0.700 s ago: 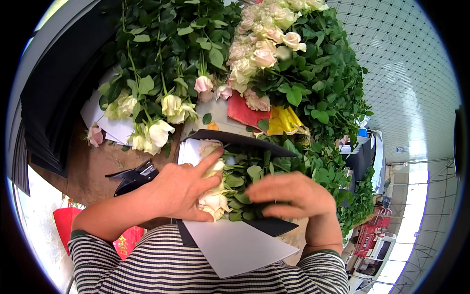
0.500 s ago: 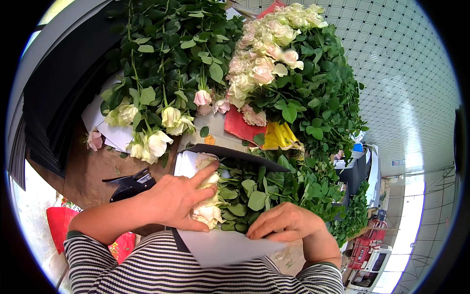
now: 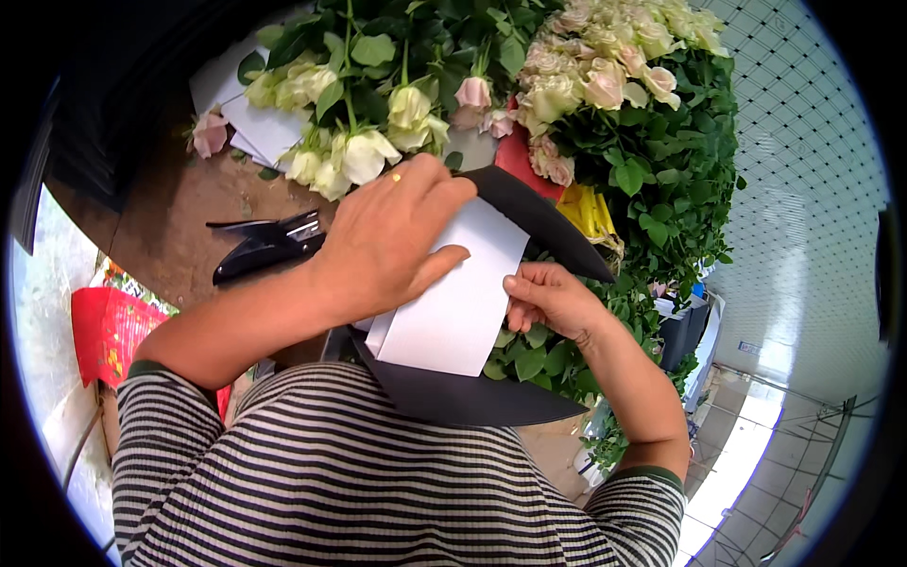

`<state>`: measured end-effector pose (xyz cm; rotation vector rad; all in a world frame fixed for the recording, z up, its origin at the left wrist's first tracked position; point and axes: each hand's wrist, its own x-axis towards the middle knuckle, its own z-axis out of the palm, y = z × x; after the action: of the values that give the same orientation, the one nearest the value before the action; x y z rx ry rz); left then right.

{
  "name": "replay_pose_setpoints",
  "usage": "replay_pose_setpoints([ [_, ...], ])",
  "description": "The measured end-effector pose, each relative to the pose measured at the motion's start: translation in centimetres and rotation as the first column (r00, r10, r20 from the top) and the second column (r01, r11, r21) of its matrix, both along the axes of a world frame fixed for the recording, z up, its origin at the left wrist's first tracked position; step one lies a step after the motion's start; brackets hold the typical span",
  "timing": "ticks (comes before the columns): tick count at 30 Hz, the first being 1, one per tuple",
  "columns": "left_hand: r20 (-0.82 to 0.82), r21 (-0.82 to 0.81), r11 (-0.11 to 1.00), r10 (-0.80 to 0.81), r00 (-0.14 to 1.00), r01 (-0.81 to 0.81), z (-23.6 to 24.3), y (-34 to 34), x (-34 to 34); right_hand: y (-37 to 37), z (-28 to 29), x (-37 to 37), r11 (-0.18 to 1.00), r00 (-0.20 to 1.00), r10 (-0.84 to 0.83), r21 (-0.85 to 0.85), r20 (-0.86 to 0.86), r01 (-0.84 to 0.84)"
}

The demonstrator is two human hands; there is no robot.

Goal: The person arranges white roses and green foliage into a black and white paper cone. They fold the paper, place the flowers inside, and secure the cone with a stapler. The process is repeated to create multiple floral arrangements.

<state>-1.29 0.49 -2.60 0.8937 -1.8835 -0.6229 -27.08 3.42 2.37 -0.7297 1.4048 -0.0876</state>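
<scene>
A white paper sheet (image 3: 458, 293) lies across the rose bundle in front of me and hides its blooms. Green leaves (image 3: 539, 359) show past its right edge. Black wrapping sheet (image 3: 472, 402) curves up on the near side, with another black flap (image 3: 557, 222) on the far side. My left hand (image 3: 387, 231), wearing a ring, lies over the left part of the paper, thumb stretched apart from the fingers, fingertips at the far flap. My right hand (image 3: 543, 298) pinches the paper's right edge between thumb and fingers.
A black stapler (image 3: 274, 246) lies on the brown table (image 3: 170, 208) beside my left forearm. Loose white roses (image 3: 368, 156) and a pink rose (image 3: 210, 132) lie beyond. A large heap of pale roses (image 3: 605, 80) fills the far right, near yellow wrapping (image 3: 590, 213).
The white paper has swung from the near side up over the blooms, covering them. My right hand moved away from me with it; my left hand shifted from the blooms onto the paper.
</scene>
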Motion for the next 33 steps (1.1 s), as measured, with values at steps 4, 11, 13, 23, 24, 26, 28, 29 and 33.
replay_pose_setpoints([
  [4,0.476,-0.060,0.868,-0.409,0.778,0.493,1.1,2.0,-1.7,0.1,-0.1,0.0,0.998,0.999,-0.043,0.035,-0.024,0.043],
  [11,0.697,-0.108,0.883,-0.260,0.668,0.456,0.3,3.5,-3.0,-0.4,3.0,2.8,0.387,0.377,0.390,-0.223,-0.840,-0.895],
  [13,0.703,-0.104,0.900,-0.235,0.671,0.424,0.3,3.3,-3.0,-0.9,5.7,5.9,0.305,0.608,0.083,-0.560,-0.790,-0.770],
  [23,0.617,-0.015,0.888,-0.354,0.703,0.460,0.6,3.0,-3.1,-1.6,2.1,5.3,-0.249,0.668,-0.012,-0.644,-0.745,-0.723],
  [24,0.593,0.038,0.876,-0.407,0.694,0.481,0.7,3.0,-3.0,-0.9,1.7,5.3,-0.289,0.658,0.014,-0.633,-0.753,-0.718],
  [26,0.541,0.044,0.877,-0.423,0.727,0.478,0.2,3.2,-2.8,-0.1,0.7,5.1,-0.314,0.648,0.056,-0.630,-0.759,-0.710],
  [28,0.530,0.107,0.852,-0.485,0.695,0.513,0.3,3.0,-2.4,0.1,0.8,5.2,-0.331,0.620,0.055,-0.600,-0.783,-0.729],
  [29,0.511,0.101,0.835,-0.510,0.692,0.541,0.3,2.8,-2.1,0.2,0.8,5.1,-0.333,0.612,0.060,-0.594,-0.789,-0.733],
  [33,0.399,0.112,0.746,-0.639,0.658,0.656,0.2,2.0,-0.3,0.2,0.3,5.0,-0.337,0.623,0.070,-0.607,-0.779,-0.720],
])
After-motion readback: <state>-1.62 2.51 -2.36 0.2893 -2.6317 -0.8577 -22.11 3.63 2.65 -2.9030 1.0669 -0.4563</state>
